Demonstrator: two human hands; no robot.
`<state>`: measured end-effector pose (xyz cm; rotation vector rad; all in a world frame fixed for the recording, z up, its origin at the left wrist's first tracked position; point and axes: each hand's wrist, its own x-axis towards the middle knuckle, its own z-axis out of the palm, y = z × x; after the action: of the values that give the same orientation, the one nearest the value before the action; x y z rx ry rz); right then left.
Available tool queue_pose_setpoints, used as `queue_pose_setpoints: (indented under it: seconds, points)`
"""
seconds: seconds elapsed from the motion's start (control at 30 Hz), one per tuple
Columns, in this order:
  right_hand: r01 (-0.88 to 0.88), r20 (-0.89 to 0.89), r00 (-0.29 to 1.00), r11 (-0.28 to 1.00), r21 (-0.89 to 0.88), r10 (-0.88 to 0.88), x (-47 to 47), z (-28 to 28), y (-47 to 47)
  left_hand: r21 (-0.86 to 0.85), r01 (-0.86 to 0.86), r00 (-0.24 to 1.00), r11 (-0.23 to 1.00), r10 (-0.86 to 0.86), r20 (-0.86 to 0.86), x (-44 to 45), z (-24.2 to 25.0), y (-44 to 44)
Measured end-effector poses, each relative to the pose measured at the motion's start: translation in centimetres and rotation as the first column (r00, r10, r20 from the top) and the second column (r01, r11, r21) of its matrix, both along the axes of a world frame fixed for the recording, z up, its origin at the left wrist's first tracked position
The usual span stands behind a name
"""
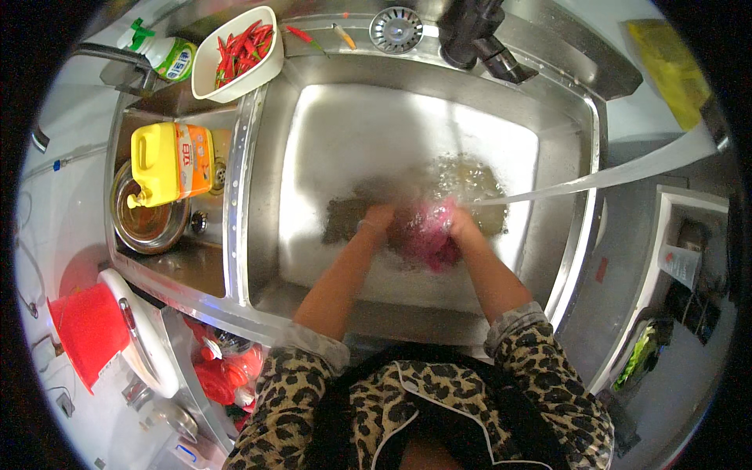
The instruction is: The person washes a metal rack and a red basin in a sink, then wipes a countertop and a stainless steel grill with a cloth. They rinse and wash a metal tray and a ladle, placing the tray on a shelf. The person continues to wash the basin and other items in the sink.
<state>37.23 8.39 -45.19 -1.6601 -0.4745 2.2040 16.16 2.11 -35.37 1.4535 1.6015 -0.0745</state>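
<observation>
Both hands are low in the large stainless steel sink basin (352, 123). My right hand (464, 224) grips wet, bright pink material (433, 235), perhaps mesh or thin cloth; blur leaves its kind unclear. Beside it, my left hand (379, 217) is at a dark, blurred mass (346, 220) on the basin floor, its fingers mostly hidden. A stream of water (587, 183) comes in from the right and lands by my right hand. Bubbly, brownish water (473, 182) spreads just beyond the pink material.
A black tap (470, 35) and a strainer (396, 29) are on the back ledge, near a white tub (202, 70) of red chillies (244, 50). In the left basin, a yellow jug (155, 161) rests over a metal bowl (117, 217). A red container (88, 335) is at lower left.
</observation>
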Motion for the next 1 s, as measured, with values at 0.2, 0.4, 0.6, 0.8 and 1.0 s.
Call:
queue_pose_setpoints:
  seconds: [0.2, 0.4, 0.6, 0.8, 1.0]
  points:
    - [-0.062, -0.124, 0.99, 0.997, 0.043, 0.067, 0.1, 5.7, -1.2, 0.062, -0.362, 0.928, 0.93, 0.354, 0.115, 1.5, 3.2, -0.1]
    - [0.108, -0.191, 0.975, 0.993, -0.037, -0.114, -3.1, 15.6, -1.4, -0.591, -0.795, 0.109, 0.138, 0.99, 0.085, 0.8, 7.7, -2.2]
    - [0.007, -0.21, 0.976, 0.967, 0.256, 0.048, -4.0, 16.0, -0.6, -0.958, -0.281, -0.513, -0.051, 0.852, 0.105, 0.8, 7.1, -2.5]
    - [-0.953, 0.876, 0.265, -0.026, 0.301, 0.404, -5.3, 11.5, -1.1, -0.537, -0.789, -0.139, 0.298, 0.765, 0.629, -1.8, 5.9, -0.7]
    - [-0.974, 0.702, -0.172, -0.228, -0.014, 0.692, -6.8, 7.9, -1.7, -0.809, -0.566, -0.658, -0.156, 0.678, 0.329, -5.7, 8.6, 0.9]
